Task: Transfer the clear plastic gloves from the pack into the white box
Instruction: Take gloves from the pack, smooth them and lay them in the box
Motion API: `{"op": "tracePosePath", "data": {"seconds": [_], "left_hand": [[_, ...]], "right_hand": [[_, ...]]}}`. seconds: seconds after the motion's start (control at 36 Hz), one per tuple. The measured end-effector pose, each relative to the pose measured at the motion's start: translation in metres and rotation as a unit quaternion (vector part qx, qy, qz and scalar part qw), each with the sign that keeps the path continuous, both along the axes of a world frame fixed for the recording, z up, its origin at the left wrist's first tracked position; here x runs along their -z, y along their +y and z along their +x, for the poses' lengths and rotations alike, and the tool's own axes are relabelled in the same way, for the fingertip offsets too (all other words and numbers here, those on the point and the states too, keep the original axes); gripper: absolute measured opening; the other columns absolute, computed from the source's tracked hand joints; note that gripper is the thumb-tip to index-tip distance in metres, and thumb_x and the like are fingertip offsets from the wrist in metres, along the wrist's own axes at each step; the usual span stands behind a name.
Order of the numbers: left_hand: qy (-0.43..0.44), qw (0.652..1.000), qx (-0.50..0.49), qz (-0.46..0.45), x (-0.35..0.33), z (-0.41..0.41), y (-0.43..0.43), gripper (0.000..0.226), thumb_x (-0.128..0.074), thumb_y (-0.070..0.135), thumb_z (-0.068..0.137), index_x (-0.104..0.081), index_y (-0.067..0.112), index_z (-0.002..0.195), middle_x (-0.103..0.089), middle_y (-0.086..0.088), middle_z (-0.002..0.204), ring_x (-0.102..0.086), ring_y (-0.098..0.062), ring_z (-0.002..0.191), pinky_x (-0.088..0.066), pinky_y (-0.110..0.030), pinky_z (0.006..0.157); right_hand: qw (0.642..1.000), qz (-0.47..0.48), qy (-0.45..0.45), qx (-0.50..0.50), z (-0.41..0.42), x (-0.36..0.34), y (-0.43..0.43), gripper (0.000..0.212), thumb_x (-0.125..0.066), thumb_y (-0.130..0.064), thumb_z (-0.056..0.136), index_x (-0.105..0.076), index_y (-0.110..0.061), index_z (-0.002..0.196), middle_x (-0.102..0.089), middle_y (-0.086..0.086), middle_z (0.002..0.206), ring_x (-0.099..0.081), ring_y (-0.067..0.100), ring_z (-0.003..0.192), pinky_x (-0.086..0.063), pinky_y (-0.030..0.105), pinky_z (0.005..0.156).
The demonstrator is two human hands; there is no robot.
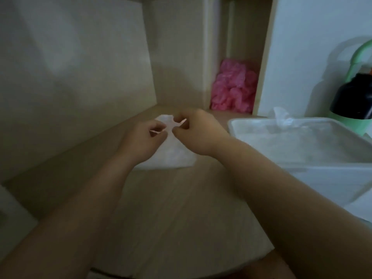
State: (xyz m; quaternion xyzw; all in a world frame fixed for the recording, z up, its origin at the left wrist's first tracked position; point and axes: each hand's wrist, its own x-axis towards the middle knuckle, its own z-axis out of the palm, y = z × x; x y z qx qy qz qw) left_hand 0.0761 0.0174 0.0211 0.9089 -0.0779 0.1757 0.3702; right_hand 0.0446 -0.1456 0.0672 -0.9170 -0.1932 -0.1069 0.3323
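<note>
A white plastic pack of gloves (173, 156) lies on the wooden desk (181, 214), near the back. My left hand (141, 140) pinches the pack's top edge on the left, and my right hand (197, 133) pinches it on the right, both with curled fingers. A thin pale strip of the pack's mouth shows between my fingers. The white box (302, 152) stands to the right of the pack, and a clear plastic glove (281, 117) sticks up from its far rim. My hands hide much of the pack's upper part.
A pink crumpled bundle (233, 87) fills a narrow shelf gap behind the pack. A green and black container (354, 97) stands at the far right behind the box. Pale cabinet panels wall in the desk on the left and back.
</note>
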Motion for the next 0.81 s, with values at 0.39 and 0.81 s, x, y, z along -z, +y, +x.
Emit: {"op": "tracePosePath", "data": {"seconds": [0.39,0.81], "left_hand": [[0.024,0.996,-0.051,0.064,0.102,0.020,0.030,0.038,-0.059,0.024,0.091,-0.059,0.013,0.128,-0.057,-0.006,0.131,-0.052,-0.020,0.119,-0.035,-0.024,0.095],[-0.056,0.984,-0.101,0.139,0.113,0.034,0.039,0.017,-0.064,0.026,0.083,-0.078,0.017,0.088,-0.069,-0.002,0.115,-0.056,-0.032,0.117,-0.046,-0.047,0.094]], "right_hand": [[0.987,-0.028,0.117,0.103,0.051,0.123,0.043,0.054,-0.051,-0.027,0.094,-0.036,-0.016,0.144,-0.044,0.006,0.144,-0.043,0.024,0.129,-0.034,0.033,0.105],[0.982,-0.144,0.047,0.112,0.053,0.138,0.046,0.067,-0.045,-0.053,0.090,-0.030,-0.020,0.145,-0.045,0.004,0.141,-0.039,0.023,0.130,-0.025,0.038,0.106]]}}
